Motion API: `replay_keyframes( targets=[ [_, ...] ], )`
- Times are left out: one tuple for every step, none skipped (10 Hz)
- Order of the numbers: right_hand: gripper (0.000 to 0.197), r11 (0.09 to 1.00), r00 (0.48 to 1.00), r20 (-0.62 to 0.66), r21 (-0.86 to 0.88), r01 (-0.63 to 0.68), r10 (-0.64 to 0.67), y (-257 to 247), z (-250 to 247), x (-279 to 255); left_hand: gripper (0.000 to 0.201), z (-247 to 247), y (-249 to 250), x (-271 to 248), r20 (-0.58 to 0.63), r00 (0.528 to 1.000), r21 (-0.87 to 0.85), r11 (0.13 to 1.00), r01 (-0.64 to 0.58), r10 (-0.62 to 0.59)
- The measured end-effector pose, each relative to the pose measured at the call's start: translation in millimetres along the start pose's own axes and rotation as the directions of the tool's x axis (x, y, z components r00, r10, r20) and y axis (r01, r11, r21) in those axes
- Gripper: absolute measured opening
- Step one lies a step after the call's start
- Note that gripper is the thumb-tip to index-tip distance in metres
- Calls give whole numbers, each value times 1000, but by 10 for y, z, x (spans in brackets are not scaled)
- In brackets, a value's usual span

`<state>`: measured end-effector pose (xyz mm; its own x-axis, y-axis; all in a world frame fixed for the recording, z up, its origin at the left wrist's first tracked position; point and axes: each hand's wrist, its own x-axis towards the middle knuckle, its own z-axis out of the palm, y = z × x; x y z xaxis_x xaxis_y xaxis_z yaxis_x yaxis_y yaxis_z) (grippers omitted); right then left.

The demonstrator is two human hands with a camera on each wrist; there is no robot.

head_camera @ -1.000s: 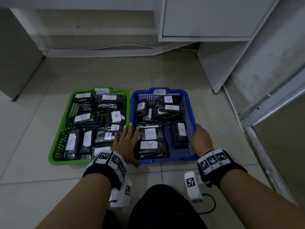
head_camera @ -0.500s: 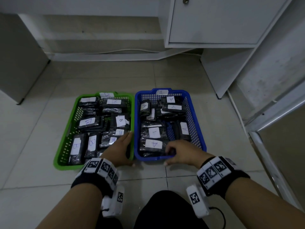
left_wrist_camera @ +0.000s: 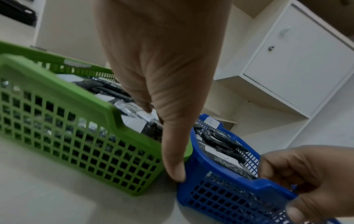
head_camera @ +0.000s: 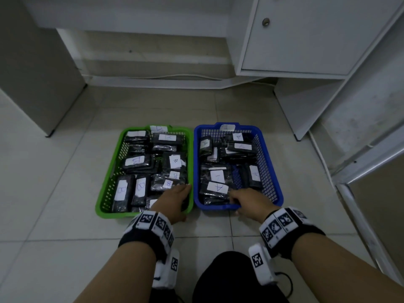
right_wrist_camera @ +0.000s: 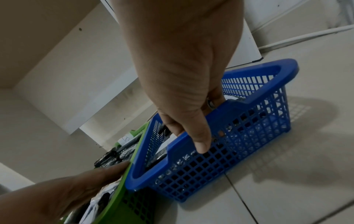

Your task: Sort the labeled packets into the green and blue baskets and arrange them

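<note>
Two baskets stand side by side on the tiled floor. The green basket [head_camera: 109, 184] holds black packets labeled B [head_camera: 135, 160]. Black packets labeled A [head_camera: 218, 188] fill the blue basket [head_camera: 273, 171]. My left hand [head_camera: 172, 200] holds the green basket's near right corner [left_wrist_camera: 67, 136], fingers inside over the packets, thumb [left_wrist_camera: 174, 174] down the outside against the blue basket [left_wrist_camera: 220, 197]. My right hand [head_camera: 249, 200] grips the blue basket's near rim [right_wrist_camera: 249, 144], fingers inside, thumb [right_wrist_camera: 201, 144] outside.
A white cabinet [head_camera: 306, 40] with a knobbed door stands at the back right, with a slanted white panel [head_camera: 295, 110] below it. A grey cabinet side [head_camera: 32, 73] is at the left. A cable [head_camera: 175, 76] runs along the back wall. A metal door frame [head_camera: 360, 204] borders the right.
My right hand moved from the blue basket's right side to its near rim and took hold. My left hand slid from the gap between the baskets onto the green basket's corner.
</note>
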<state>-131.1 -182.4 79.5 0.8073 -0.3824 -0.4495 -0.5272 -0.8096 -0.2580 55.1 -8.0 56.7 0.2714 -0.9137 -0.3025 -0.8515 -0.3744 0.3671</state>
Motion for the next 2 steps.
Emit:
replay_keyframes(
  targets=[
    [28, 995, 999, -31, 90, -34, 37, 16, -33, -23, 88, -82, -68, -104, 17, 1000, -48, 999, 17, -16],
    [31, 991, 998, -4, 121, -66, 67, 11, 5, -161, 69, -150, -135, -303, -24, 998, -113, 992, 49, -52]
  ],
)
